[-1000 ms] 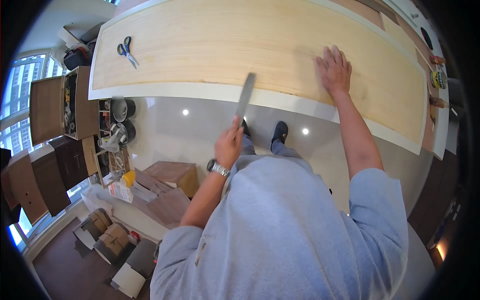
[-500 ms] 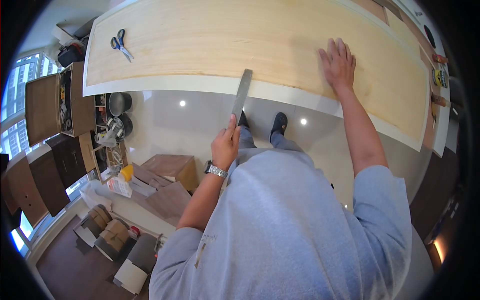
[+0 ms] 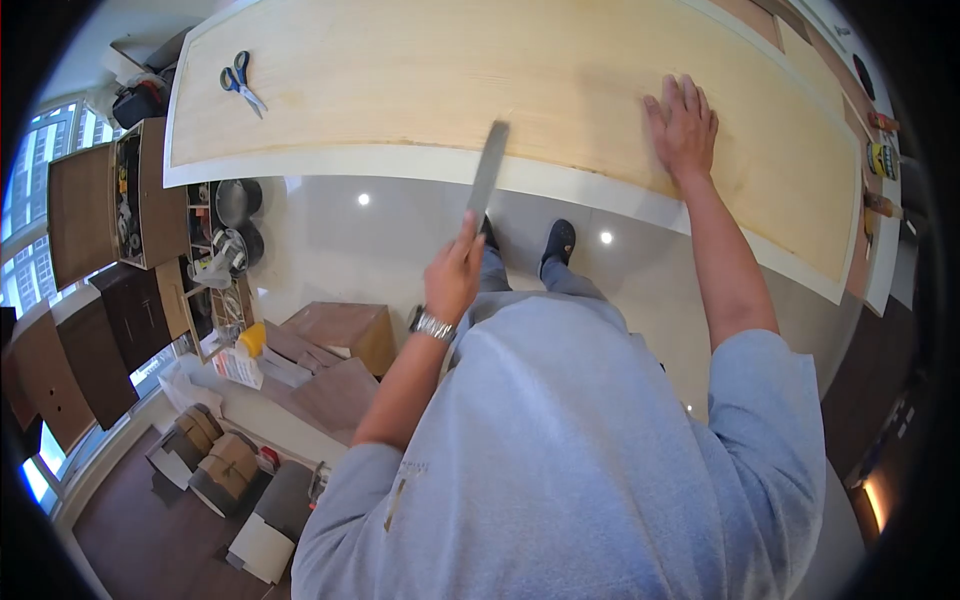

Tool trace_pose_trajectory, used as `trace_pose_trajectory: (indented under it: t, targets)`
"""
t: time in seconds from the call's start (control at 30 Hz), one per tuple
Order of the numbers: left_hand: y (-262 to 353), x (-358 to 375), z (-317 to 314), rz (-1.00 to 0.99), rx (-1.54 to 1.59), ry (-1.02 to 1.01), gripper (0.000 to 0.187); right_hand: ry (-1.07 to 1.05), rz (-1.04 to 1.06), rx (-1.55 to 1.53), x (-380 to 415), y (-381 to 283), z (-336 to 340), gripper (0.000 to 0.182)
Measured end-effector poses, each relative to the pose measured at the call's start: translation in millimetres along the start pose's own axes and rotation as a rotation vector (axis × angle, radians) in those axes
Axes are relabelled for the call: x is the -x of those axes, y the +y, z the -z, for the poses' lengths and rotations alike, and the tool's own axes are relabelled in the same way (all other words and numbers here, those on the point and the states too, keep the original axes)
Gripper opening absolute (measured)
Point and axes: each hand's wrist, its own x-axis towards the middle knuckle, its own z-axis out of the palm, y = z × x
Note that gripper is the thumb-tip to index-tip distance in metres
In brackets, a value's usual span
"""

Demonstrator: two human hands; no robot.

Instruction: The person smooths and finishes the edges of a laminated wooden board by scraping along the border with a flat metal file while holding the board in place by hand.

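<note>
My left hand (image 3: 453, 270), with a watch at its wrist, is closed around the near end of a flat metal file (image 3: 488, 170). The file's far end lies over the white edge of a large pale wood panel (image 3: 400, 95) and is slightly blurred. My right hand (image 3: 686, 130) rests flat on the panel farther right, fingers spread and holding nothing. Blue-and-black scissors (image 3: 242, 84) lie on the panel at the far left, away from both hands.
Small bottles and a yellow-labelled can (image 3: 881, 160) stand past the panel's right end. A shelf with pots (image 3: 238, 203) and an open wooden cabinet (image 3: 140, 195) are at left. Brown boards and a box (image 3: 345, 335) sit on the floor beside my left arm.
My left hand has pushed the file forward and slightly right, so its tip reaches farther over the panel. My right hand stays nearly where it was.
</note>
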Motion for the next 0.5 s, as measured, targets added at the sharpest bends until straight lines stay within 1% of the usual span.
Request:
trace_pose_trajectory:
  t: [0.1,0.2,0.3,0.37,0.4,0.5]
  targets:
    - [25,-46,-19,-0.032,-0.014,-0.021,0.050,0.003,-0.007,-0.053,-1,2,-2,0.069]
    - [21,-44,-7,-0.051,-0.052,-0.063,0.050,-0.034,0.001,-0.059,-4,6,-3,0.068]
    - [-11,0,11,0.050,-0.040,-0.050,0.048,-0.010,-0.002,-0.041,-2,3,-3,0.068]
    - [-4,-3,6,0.060,-0.012,-0.065,0.048,-0.012,-0.001,-0.005,0,2,2,0.068]
    - [-1,-7,2,0.067,0.000,-0.065,0.048,-0.009,0.005,0.009,-1,-1,2,0.068]
    - [35,-56,-17,-0.036,-0.048,-0.103,0.050,-0.001,-0.001,-0.048,-3,2,-1,0.067]
